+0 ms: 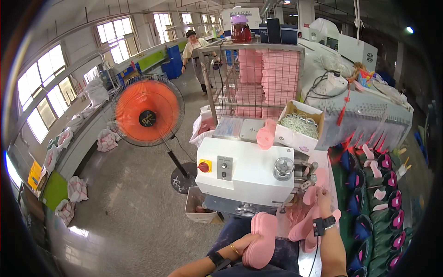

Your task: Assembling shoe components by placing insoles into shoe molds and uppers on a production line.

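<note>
My left hand (247, 241) is closed round the edge of a thick stack of pink insoles (263, 235), held upright in front of my lap. On the right, my right hand (325, 199) has its fingers drawn together at a pink insole (310, 195) beside the rollers (308, 177) of a white machine (244, 168). Fingertips there are partly hidden. Below that hand, more pink insoles (302, 227) lie fanned out in a loose pile, partly covered by my wrist. Another insole (320, 174) stands close to the rollers.
An orange fan (147, 115) stands at the left. Behind the machine are a wire cage (221, 87) of pink pieces and a box of cord (318, 113). Dark shoes (394, 201) line the right side. A person (194, 48) stands in the far aisle.
</note>
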Tool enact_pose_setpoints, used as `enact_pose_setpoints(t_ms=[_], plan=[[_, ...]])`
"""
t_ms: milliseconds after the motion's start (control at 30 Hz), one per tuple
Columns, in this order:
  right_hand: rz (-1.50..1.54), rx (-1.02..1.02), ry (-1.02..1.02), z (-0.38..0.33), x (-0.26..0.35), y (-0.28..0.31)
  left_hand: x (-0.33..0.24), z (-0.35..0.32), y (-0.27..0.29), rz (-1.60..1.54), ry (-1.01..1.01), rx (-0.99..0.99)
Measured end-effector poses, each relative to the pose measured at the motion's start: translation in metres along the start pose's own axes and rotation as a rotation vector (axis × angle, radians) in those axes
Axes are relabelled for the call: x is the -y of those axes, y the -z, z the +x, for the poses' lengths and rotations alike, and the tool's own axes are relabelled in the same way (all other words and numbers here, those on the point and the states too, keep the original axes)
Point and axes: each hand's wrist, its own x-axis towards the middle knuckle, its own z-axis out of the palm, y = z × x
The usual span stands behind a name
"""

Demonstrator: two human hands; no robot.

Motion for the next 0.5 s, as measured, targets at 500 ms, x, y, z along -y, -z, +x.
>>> enact_pose_setpoints(t_ms=[500], plan=[[-0.139,-0.544,0.211,0.034,-0.155,0.185,0.009,0.036,0.046,0.741,-0.354,0.277]])
